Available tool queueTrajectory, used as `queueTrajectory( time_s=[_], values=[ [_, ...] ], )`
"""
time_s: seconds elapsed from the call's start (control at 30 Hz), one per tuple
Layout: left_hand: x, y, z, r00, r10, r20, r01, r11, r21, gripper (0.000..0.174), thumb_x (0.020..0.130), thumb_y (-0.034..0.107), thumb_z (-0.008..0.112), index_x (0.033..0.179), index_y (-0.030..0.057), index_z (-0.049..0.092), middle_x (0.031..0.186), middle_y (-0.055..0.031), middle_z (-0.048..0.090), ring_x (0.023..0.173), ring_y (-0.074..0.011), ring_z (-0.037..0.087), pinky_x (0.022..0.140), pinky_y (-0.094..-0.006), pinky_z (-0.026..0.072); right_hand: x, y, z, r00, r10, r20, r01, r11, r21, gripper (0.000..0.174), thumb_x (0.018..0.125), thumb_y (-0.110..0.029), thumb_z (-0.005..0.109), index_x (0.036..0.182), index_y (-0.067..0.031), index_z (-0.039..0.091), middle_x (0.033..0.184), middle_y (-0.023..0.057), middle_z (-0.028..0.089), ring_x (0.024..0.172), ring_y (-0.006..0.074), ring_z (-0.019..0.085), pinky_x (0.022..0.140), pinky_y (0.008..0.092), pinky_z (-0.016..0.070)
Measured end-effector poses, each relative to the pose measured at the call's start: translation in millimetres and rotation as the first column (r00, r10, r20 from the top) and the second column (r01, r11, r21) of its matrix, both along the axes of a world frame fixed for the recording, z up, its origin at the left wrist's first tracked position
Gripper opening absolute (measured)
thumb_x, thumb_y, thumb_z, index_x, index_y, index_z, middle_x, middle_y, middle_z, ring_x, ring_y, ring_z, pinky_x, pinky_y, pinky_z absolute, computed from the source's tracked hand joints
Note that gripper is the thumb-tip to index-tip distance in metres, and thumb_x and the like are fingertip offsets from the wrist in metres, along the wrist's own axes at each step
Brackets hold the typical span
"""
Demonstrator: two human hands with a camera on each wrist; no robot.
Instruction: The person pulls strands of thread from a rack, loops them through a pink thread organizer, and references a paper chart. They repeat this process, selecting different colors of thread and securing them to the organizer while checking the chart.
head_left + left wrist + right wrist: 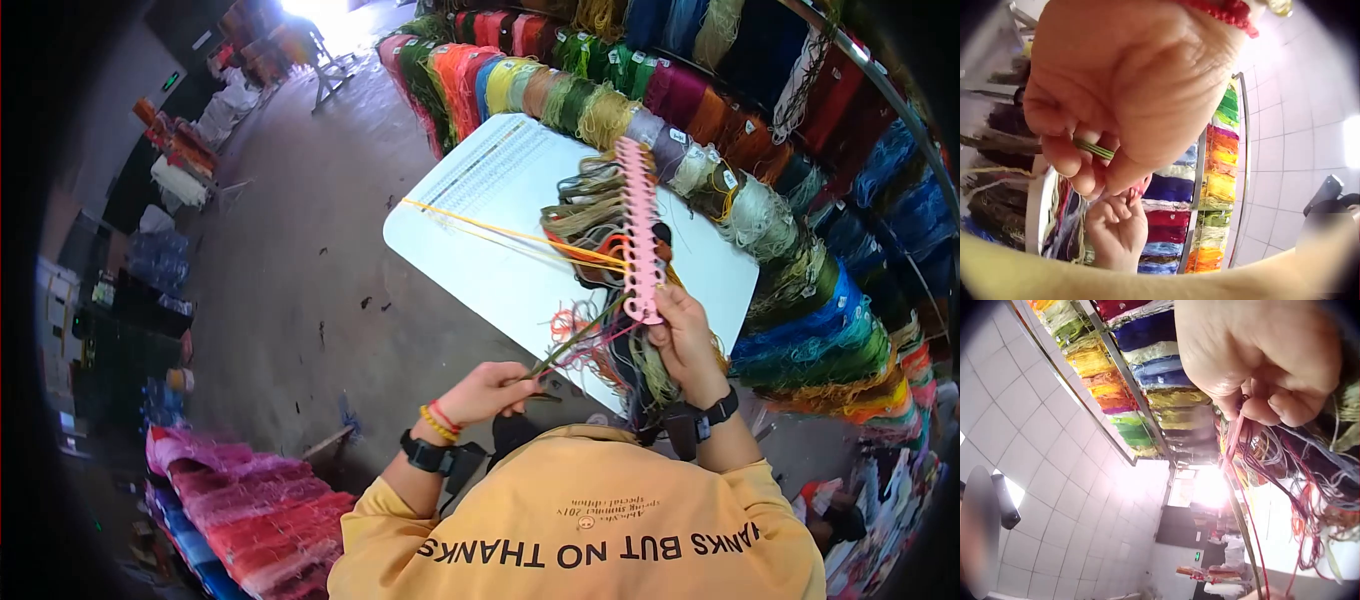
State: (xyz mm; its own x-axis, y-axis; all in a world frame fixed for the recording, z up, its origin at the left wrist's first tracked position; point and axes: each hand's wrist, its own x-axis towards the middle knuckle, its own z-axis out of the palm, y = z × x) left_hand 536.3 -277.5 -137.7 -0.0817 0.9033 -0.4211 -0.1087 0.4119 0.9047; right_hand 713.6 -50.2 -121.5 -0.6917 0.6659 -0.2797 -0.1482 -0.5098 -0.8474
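Observation:
A pink thread holder (640,230), a long strip with notched or holed edges, carries bundles of coloured threads (590,205). Its near end is pinched by my right hand (685,335); the right wrist view shows the strip (1232,439) edge-on between thumb and fingers. Lower and to the left, my left hand (490,393) grips a few green strands (1096,149) that stretch toward the holder's near end. Orange-yellow threads (500,232) run from the holder to the board's left edge. Dark and grey threads (640,365) hang below the holder, beside my right hand.
Under the threads is a white board (470,260) with a printed chart (490,165) at its far end. Racks of coloured skeins (600,115) curve along the far and right sides. Pink and red yarn bundles (250,500) stand at lower left, beside grey floor (290,260).

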Motion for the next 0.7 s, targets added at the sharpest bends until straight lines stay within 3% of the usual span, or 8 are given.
queueTrajectory(
  time_s=[0.1,0.2,0.3,0.4,0.5,0.6,0.67,0.7],
  values=[
    [-57.9,-28.6,3.7,0.984,0.169,-0.057,-0.171,0.985,-0.025,0.022,0.088,0.018,0.055,0.101,0.0009,0.059,0.068,-0.0004,0.055,0.061,-0.0061,0.052,0.054,-0.0207,0.0455,-12.1,-6.0,-0.6,0.997,-0.070,0.020,0.070,0.997,0.013,0.013,0.089,-0.016,0.053,0.078,-0.0086,0.052,0.064,-0.0031,0.051,0.045,0.0026,0.041,0.040,0.0161,0.0319],
    [-118.1,-39.7,-12.7,0.865,0.351,-0.360,-0.326,0.937,0.130,0.025,0.088,0.019,0.056,0.107,0.0032,0.057,0.076,-0.0008,0.061,0.063,-0.0057,0.053,0.055,-0.0195,0.0437,-32.1,-23.9,-0.5,0.987,-0.112,0.112,0.106,0.993,0.051,0.014,0.089,-0.016,0.053,0.078,-0.0087,0.051,0.064,-0.0031,0.050,0.045,0.0027,0.041,0.040,0.0163,0.0319],
    [-155.5,-23.6,-2.7,0.845,0.406,-0.348,-0.379,0.914,0.144,0.022,0.085,0.013,0.057,0.103,0.0003,0.059,0.080,-0.0034,0.060,0.069,-0.0081,0.056,0.060,-0.0221,0.0474,-48.3,-35.8,-1.0,0.978,-0.097,0.183,0.076,0.990,0.121,0.016,0.088,-0.018,0.055,0.076,-0.0091,0.051,0.062,-0.0040,0.049,0.045,0.0034,0.041,0.040,0.0170,0.0313],
    [-177.8,11.6,-11.3,0.880,0.335,-0.337,-0.241,0.926,0.291,0.021,0.085,0.013,0.057,0.102,0.0005,0.059,0.081,-0.0040,0.060,0.069,-0.0086,0.056,0.062,-0.0225,0.0473,-60.8,-43.6,-5.7,0.952,-0.134,0.275,0.090,0.982,0.165,0.017,0.087,-0.018,0.055,0.074,-0.0093,0.052,0.061,-0.0043,0.050,0.045,0.0033,0.041,0.041,0.0173,0.0308],
    [-192.1,56.8,-2.0,0.820,0.255,-0.513,-0.064,0.931,0.360,0.023,0.082,0.013,0.060,0.101,0.0014,0.059,0.082,-0.0079,0.061,0.070,-0.0132,0.058,0.064,-0.0247,0.0475,-64.0,-47.5,-17.1,0.913,-0.172,0.371,0.108,0.976,0.188,0.015,0.087,-0.018,0.056,0.077,-0.0077,0.054,0.061,-0.0041,0.051,0.045,0.0029,0.042,0.040,0.0170,0.0319],
    [-220.2,112.0,1.0,0.618,0.323,-0.717,0.118,0.863,0.491,0.027,0.079,0.013,0.062,0.103,0.0007,0.059,0.091,-0.0116,0.062,0.071,-0.0162,0.057,0.066,-0.0270,0.0473,-68.0,-54.3,-21.5,0.853,-0.245,0.461,0.111,0.948,0.298,0.015,0.087,-0.019,0.056,0.082,-0.0050,0.056,0.061,-0.0043,0.051,0.045,0.0028,0.043,0.040,0.0168,0.0330],
    [-240.8,152.3,1.8,0.548,0.371,-0.750,0.141,0.842,0.520,0.030,0.076,0.015,0.063,0.103,0.0035,0.060,0.095,-0.0138,0.060,0.074,-0.0223,0.058,0.069,-0.0316,0.0477,-70.3,-57.4,-23.4,0.830,-0.278,0.483,0.114,0.933,0.341,0.015,0.087,-0.019,0.056,0.086,-0.0042,0.056,0.061,-0.0042,0.051,0.044,0.0030,0.044,0.039,0.0169,0.0331],
    [-251.9,173.1,2.4,0.461,0.353,-0.814,0.169,0.866,0.471,0.032,0.077,0.018,0.061,0.107,0.0053,0.058,0.098,-0.0147,0.059,0.078,-0.0246,0.059,0.072,-0.0341,0.0478,-71.8,-57.8,-23.8,0.819,-0.295,0.493,0.114,0.925,0.363,0.016,0.087,-0.019,0.057,0.088,-0.0038,0.056,0.060,-0.0042,0.051,0.044,0.0032,0.044,0.039,0.0169,0.0331]
  ],
)
